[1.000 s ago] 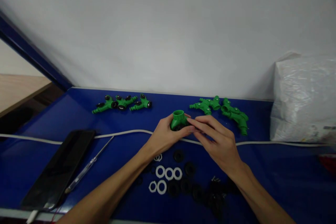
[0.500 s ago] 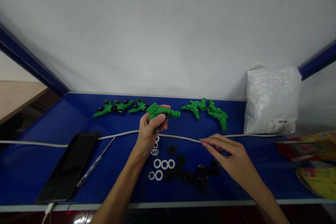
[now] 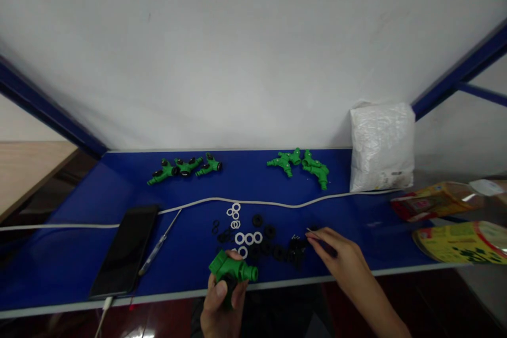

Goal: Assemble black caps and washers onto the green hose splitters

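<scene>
Before you, a blue table point(image 3: 253, 177); a white plastic-wrapped package point(image 3: 381, 145), its print too blurred to read. Your right hand point(image 3: 343, 253) is pinched, its contents unclear. Your left hand point(image 3: 221, 306) grips a green hose splitter point(image 3: 233, 268) near white rings point(image 3: 249, 234).

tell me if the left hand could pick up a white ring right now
Probably not easily: the left hand is wrapped around a green connector, though white rings lie just beyond it.

Green fitting point(image 3: 232, 268) in left hand point(image 3: 222, 312)
</scene>
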Demonstrator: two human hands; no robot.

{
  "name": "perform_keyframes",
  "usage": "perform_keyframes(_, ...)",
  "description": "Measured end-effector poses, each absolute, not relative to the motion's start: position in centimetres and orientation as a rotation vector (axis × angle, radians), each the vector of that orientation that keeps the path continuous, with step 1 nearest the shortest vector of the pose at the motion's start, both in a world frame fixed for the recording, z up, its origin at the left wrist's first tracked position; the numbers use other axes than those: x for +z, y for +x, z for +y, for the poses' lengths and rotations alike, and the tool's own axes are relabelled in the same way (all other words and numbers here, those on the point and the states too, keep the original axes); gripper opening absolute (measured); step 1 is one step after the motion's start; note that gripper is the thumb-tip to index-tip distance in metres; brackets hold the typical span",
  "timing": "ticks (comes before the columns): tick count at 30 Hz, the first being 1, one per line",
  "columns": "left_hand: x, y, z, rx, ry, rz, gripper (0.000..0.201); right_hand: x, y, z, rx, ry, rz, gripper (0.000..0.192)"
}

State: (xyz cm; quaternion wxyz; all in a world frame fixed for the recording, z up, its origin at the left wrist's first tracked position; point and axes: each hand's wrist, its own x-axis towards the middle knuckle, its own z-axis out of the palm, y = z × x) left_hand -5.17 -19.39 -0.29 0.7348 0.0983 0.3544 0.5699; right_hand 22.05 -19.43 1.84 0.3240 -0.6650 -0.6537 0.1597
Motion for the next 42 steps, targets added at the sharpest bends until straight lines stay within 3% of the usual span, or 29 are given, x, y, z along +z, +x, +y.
perform_keyframes(9, 0.1, -7.5, -24.0, 1.223, 0.107, 0.774, 0.046, 2.1, 21.3, -16.5, 0.561, -1.805, -1.921, 0.023)
perform_keyframes(15, -0.3, -8.1, -21.9, 1.094, 0.255, 0.633, 0.050, 1.6, 21.7, -15.6, 0.613, -1.839, -1.974, 0.020)
perform_keyframes(21, 2.6, -8.3, -19.4, 0.908, 0.480, 0.770, 0.059, 0.5, 21.7, -15.3, 0.609, -1.819, -1.945, 0.015)
perform_keyframes(32, 3.8, -4.1, -17.4, 1.174, 0.347, 0.907, 0.042, -0.8, 20.3, -14.7, 0.624, -1.730, -1.853, 0.011)
perform_keyframes(42, 5.9, -0.7, -13.7, 1.080, 0.524, 1.002, 0.039, 0.7, 20.7, -13.5, 0.726, -1.569, -1.607, 0.012)
